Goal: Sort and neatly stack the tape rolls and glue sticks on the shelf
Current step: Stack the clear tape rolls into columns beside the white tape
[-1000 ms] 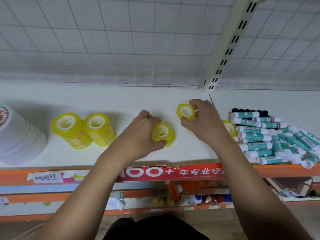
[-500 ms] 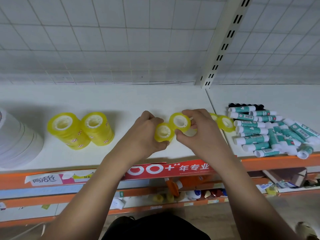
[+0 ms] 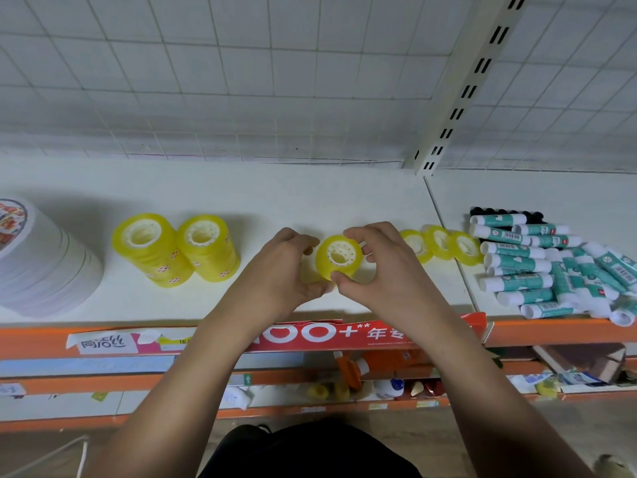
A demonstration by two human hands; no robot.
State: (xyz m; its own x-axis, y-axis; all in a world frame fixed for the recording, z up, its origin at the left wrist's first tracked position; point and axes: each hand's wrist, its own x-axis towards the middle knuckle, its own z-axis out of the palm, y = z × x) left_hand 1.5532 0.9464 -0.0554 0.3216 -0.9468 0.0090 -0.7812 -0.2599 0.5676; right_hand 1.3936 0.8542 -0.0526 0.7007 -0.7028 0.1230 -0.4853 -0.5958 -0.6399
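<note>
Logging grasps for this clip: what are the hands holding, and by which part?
The left hand and right hand together grip a small yellow clear-tape roll by its outer curved wall, core hole facing up.

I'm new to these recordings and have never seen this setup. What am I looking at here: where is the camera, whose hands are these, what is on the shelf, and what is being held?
There is no machine here. A person works with bare hands, and one camera worn on the head looks forward and down, so every picture shares that view. The left hand and right hand together have a yellow tape roll in their grip over the white shelf. A second roll seems to sit under it, mostly hidden. To the left stand two stacks of yellow tape rolls and a stack of white round things. To the right, three loose tape rolls lean in a row, and beyond them is a jumbled heap of glue sticks.
</note>
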